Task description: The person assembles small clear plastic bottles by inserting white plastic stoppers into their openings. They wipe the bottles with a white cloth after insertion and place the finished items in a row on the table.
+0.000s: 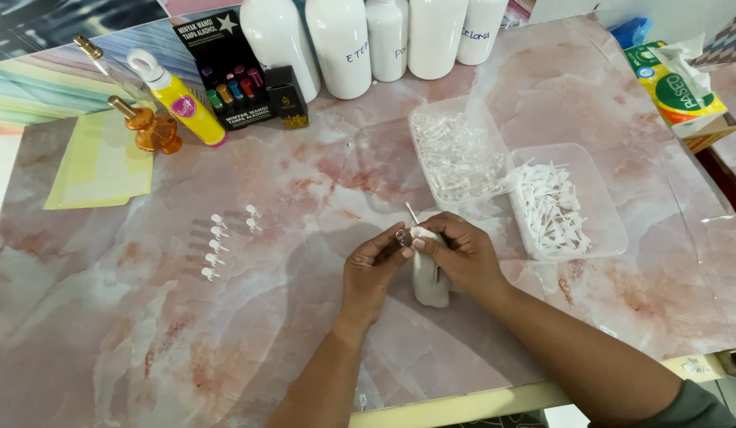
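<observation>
My left hand (374, 273) pinches a tiny clear vial (403, 236) between thumb and forefinger at the middle of the marbled pink table (146, 333). My right hand (460, 254) meets it from the right, gripping a white cloth (429, 284) that hangs down under the palm, with a thin white applicator stick (413, 212) poking up from the fingertips. The two hands touch at the vial. To the left, several small assembled vials with white caps (217, 246) lie in rows on the table.
Two clear plastic trays stand behind the hands: one with clear vials (456, 150), one with white applicators (566, 202). White bottles (340, 43) line the back edge. A yellow bottle (181, 99), amber bottle (150, 127), black boxes (229, 67), yellow paper (102, 162) and tissue pack (677, 87) sit around.
</observation>
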